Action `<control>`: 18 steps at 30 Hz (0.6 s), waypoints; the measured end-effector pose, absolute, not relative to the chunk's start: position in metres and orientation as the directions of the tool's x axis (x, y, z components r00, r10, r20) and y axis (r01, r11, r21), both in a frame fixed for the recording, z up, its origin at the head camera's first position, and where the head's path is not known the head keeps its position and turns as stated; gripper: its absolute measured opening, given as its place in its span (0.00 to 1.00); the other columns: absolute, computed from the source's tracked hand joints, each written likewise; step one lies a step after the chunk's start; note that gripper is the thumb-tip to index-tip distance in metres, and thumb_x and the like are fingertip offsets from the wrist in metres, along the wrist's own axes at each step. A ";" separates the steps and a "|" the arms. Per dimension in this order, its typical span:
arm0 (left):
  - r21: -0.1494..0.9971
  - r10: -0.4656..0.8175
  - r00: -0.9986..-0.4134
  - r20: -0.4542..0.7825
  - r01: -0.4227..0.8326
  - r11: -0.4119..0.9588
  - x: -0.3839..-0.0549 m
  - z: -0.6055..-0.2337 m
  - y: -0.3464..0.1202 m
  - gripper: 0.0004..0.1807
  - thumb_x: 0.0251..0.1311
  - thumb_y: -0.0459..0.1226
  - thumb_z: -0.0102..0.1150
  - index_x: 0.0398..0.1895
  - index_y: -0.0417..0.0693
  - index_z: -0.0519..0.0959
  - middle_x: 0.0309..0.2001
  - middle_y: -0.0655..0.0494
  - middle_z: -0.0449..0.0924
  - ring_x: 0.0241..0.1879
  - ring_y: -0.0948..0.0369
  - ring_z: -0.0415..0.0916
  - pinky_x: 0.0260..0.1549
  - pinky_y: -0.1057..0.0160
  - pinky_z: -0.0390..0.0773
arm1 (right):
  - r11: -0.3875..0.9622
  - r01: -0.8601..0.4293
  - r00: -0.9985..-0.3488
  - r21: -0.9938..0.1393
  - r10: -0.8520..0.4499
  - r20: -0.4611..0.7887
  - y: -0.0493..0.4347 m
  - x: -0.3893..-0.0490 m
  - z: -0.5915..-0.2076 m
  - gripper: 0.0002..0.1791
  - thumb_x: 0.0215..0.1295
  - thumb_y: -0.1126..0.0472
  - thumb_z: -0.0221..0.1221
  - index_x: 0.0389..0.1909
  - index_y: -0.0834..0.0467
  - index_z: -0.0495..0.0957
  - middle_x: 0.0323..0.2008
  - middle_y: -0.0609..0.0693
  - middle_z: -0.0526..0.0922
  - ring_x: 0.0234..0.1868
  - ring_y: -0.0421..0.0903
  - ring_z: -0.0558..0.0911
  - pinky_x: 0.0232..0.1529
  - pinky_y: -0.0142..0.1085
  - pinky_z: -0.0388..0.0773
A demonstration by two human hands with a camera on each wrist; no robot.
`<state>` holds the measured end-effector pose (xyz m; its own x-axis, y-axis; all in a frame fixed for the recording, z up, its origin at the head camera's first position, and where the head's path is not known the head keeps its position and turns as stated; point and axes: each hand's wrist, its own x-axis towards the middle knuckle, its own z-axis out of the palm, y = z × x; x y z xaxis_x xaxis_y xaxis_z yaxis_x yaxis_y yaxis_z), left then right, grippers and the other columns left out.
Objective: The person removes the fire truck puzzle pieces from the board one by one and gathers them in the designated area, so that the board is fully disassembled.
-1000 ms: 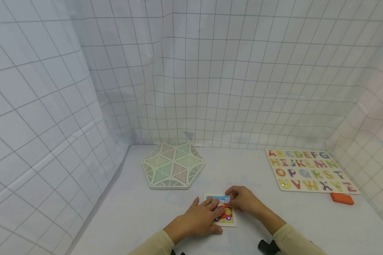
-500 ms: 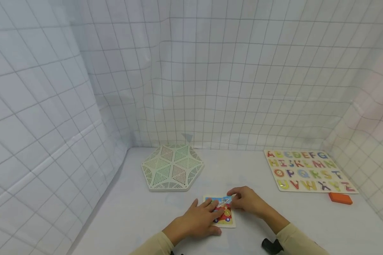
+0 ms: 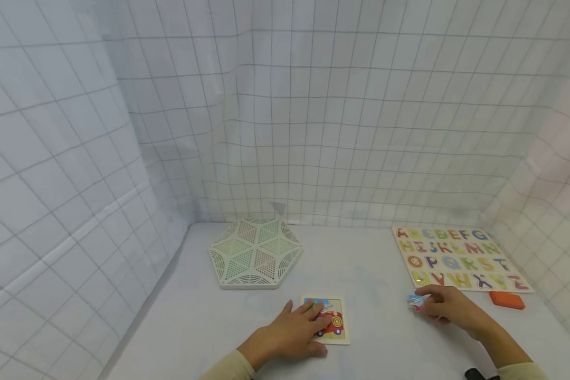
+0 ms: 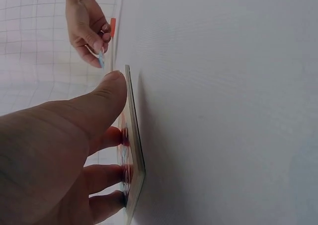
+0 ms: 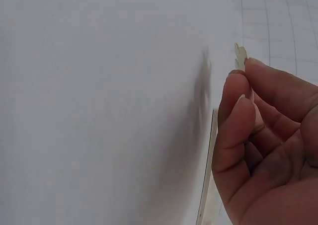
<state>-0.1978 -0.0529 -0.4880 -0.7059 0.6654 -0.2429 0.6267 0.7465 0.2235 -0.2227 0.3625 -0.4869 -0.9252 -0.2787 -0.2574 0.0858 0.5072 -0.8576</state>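
My left hand [image 3: 296, 328] lies over a small square picture puzzle [image 3: 338, 333] with a red car or truck on it, fingers spread and fingertips pressing on its face. In the left wrist view the thumb [image 4: 114, 83] reaches to the edge of the puzzle board [image 4: 135, 160]. At the puzzle's upper right corner the bare pale backing shows. Off to the right, my right hand [image 3: 451, 309] pinches a blue puzzle piece [image 3: 415, 301] between thumb and fingers. The right wrist view shows that piece's pale wooden side [image 5: 240, 56], raised above the table.
An alphabet board [image 3: 461, 259] with colored letters lies just beyond my right hand. An orange block [image 3: 506, 300] sits at its near right corner. A pale hexagonal perforated board [image 3: 255, 254] lies at the back left. White gridded cloth [image 3: 313, 132] walls the table.
My right hand has lifted a blue corner piece out of the puzzle and carried it right, in front of the alphabet board. The left hand stays on the puzzle.
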 end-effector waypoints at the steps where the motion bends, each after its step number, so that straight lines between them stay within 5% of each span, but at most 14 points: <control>1: 0.223 0.667 -0.705 -0.241 0.629 0.745 -0.198 -0.487 -0.054 0.38 0.65 0.67 0.52 0.77 0.72 0.64 0.80 0.60 0.55 0.80 0.54 0.51 0.69 0.31 0.57 | 0.510 0.086 -0.926 -0.856 -0.277 -0.258 0.368 -0.222 -0.488 0.31 0.68 0.58 0.65 0.66 0.69 0.70 0.33 0.53 0.80 0.31 0.45 0.77 0.29 0.35 0.76; 18: 0.265 0.673 -0.708 -0.216 0.620 0.738 -0.199 -0.485 -0.055 0.34 0.66 0.64 0.56 0.73 0.71 0.68 0.78 0.61 0.59 0.79 0.54 0.53 0.69 0.33 0.60 | 0.620 -0.010 -0.918 -0.784 -0.318 -0.239 0.378 -0.224 -0.499 0.23 0.69 0.59 0.64 0.61 0.66 0.77 0.30 0.52 0.76 0.23 0.42 0.73 0.22 0.32 0.71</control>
<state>-0.1989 -0.0546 -0.4855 -0.7079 0.6726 -0.2156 0.6205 0.7380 0.2653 -0.2238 0.3784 -0.4994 -0.9177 -0.3175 -0.2389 -0.0105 0.6203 -0.7843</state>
